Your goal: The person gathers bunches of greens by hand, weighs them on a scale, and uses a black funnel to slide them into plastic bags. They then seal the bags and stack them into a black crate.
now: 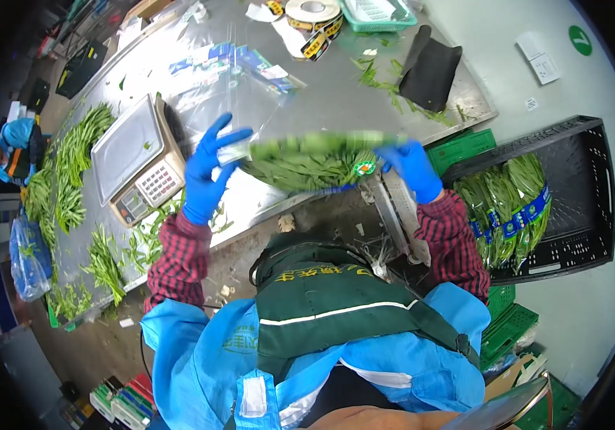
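While right grip (416,170) holds end, bagged greens (307,162) extend leftward.

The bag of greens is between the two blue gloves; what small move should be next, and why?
Perhaps swing the bag of greens toward the black crate: the right hand holds the nearer end, and similar bags already lie inside.

Two hands, the left hand (205,175) and the right hand (413,170), have one bag of greens (307,163) between them. Left of the grip: one scale (139,168), one co-worker (18,135). Beyond it: one tape roll (314,11), one basket (382,27). Right: one black crate (574,201) with perhaps three packed bags (511,204), overlapping.
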{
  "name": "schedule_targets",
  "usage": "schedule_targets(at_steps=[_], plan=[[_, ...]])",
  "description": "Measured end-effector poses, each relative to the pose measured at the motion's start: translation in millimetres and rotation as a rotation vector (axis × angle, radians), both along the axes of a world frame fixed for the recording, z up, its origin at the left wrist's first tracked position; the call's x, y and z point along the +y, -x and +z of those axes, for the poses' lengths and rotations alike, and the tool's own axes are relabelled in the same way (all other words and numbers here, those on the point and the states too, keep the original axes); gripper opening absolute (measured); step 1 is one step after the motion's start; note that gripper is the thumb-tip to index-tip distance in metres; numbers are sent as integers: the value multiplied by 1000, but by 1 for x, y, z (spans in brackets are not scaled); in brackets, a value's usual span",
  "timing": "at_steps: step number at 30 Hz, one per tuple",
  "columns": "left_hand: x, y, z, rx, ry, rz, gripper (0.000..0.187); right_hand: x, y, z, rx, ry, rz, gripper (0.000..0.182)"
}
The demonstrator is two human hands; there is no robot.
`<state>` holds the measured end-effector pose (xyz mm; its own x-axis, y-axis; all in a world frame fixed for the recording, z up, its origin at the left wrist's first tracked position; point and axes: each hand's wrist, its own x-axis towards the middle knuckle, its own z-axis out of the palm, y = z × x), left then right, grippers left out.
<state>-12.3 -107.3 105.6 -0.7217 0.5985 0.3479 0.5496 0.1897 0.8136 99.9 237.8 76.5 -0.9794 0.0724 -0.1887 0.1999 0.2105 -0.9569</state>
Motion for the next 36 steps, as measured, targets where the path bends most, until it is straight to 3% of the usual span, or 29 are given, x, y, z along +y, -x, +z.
schedule_targets(at_steps=[3, 4, 6, 8, 10, 11, 14, 18, 20, 21, 22, 23, 24, 28, 29, 30, 33, 35, 36], plan=[[10, 14, -58, -999, -744, -105, 46, 1, 11, 39, -14, 89, -81, 31], [24, -22, -71, -1203, -821, -87, 48, 3, 8, 46, -106, 62, -72, 36], [46, -70, -85, -1427, -695, -158, 53, 8, 1, 29, -155, 179, -196, 38], [56, -56, -99, -1336, -282, -404, 54, 18, -12, 23, -142, 115, -230, 36], [72, -52, -90, -1452, -377, -355, 44, 25, -17, 32, -154, 58, -342, 37], [75, -47, -91, -1416, -378, -383, 44, 33, -22, 34, -131, 140, -356, 47], [85, -35, -92, -1388, -347, -433, 44, 22, -34, 63, 261, -12, -581, 54], [94, -27, -78, -1384, -398, -420, 41, 48, -70, 68, 509, 672, -496, 58], [94, -15, -87, -1421, -412, -514, 37, 58, -106, 17, 722, 890, -454, 64], [94, -8, -97, -1398, -417, -516, 37, 64, -122, -28, 716, 903, -473, 59], [95, -2, -103, -1374, -425, -520, 36, 75, -145, -89, 540, 711, -570, 54], [97, 2, -99, -1378, -445, -528, 36, 102, -169, -147, 170, 142, -584, 49], [101, 8, -101, -1406, -465, -555, 36, 100, -196, -182, -110, -327, -433, 45], [110, 27, -86, -1371, -547, -529, 35, 13, -244, -203, -451, -1090, -67, 31], [113, 30, -86, -1437, -590, -505, 35, -1, -228, -168, -387, -1136, -285, 28], [117, 33, -87, -1497, -632, -487, 35, 1, -224, -163, -305, -1029, -392, 29], [131, 40, -89, -1515, -722, -515, 34, -14, -164, -115, -66, 349, -972, 51], [133, 40, -90, -1589, -714, -534, 34, -35, -134, -86, 214, 544, -796, 58], [136, 40, -91, -1629, -704, -551, 33, -36, -119, -92, 227, 572, -703, 58]])
